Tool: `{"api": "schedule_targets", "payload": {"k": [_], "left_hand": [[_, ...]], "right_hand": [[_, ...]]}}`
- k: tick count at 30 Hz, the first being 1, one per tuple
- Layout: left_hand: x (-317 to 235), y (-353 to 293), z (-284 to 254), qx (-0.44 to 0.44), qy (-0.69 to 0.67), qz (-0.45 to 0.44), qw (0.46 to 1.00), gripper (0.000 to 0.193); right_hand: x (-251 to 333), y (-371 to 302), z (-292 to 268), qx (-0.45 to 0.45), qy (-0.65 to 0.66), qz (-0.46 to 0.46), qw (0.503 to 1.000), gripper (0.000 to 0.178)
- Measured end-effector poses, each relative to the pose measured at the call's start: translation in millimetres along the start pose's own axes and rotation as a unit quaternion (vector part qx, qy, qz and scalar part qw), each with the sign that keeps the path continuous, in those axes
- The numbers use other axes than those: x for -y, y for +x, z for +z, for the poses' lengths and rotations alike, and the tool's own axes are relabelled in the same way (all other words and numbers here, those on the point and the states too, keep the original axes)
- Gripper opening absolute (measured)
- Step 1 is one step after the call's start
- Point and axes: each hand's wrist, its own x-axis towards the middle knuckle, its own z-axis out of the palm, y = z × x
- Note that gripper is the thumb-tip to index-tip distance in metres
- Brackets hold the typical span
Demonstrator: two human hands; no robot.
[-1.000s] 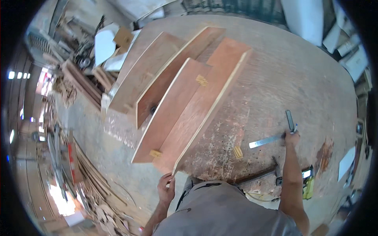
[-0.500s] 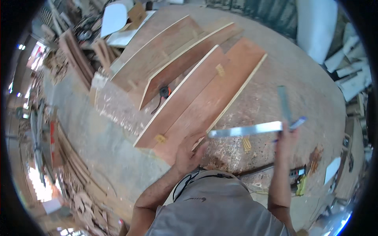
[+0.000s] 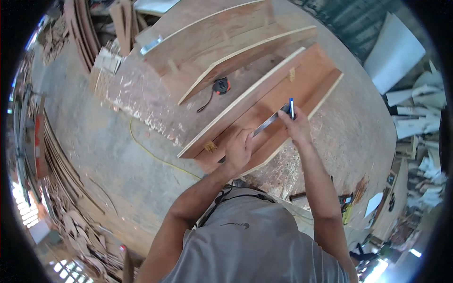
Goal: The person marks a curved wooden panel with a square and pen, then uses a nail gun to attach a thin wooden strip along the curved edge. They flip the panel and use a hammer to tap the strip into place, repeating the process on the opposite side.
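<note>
A metal carpenter's square lies across the inside of the nearest wooden trough, its long blade running between my hands. My left hand is closed over the lower part of the blade, whose dark end shows below my fingers. My right hand grips the upper end of the square and also holds a blue-and-white pen, pointing up between the fingers. The trough has two raised board sides with pale edges. Small yellowish ribbed pieces sit in its inner corner.
A second wooden trough lies beyond, with a black-and-orange tape measure between the two. A yellow cord crosses the floor at left. Wood strips and scraps line the left side; white sheets stand at far right.
My right hand has swung the square in from the right onto the trough, bringing the pen along. My left hand has moved from the trough's near edge onto the blade.
</note>
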Motion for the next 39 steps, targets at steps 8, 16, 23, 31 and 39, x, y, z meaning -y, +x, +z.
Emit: {"api": "schedule_targets", "payload": {"k": [8,16,23,31,39], "left_hand": [[53.8,12.4,35.6,-0.1,0.128,0.046,0.986,0.035],[81.6,-12.3,55.2,0.022,0.175,-0.021,0.984,0.055],[84.9,-9.9,62.8,0.002,0.241,-0.071,0.968,0.061],[97.6,-13.1,63.1,0.048,0.301,-0.058,0.951,0.07],[107.4,-19.2,70.3,0.037,0.329,-0.047,0.942,0.075]], "right_hand": [[-41.9,103.5,27.9,0.074,-0.207,0.078,0.972,0.032],[-98.8,133.6,49.6,0.089,-0.322,0.073,0.94,0.046],[-105.8,136.0,62.3,0.131,-0.221,0.071,0.964,0.043],[-58.4,119.8,55.4,0.026,-0.143,0.096,0.985,0.04],[-51.0,104.6,39.6,0.175,0.005,0.106,0.979,0.042]]}}
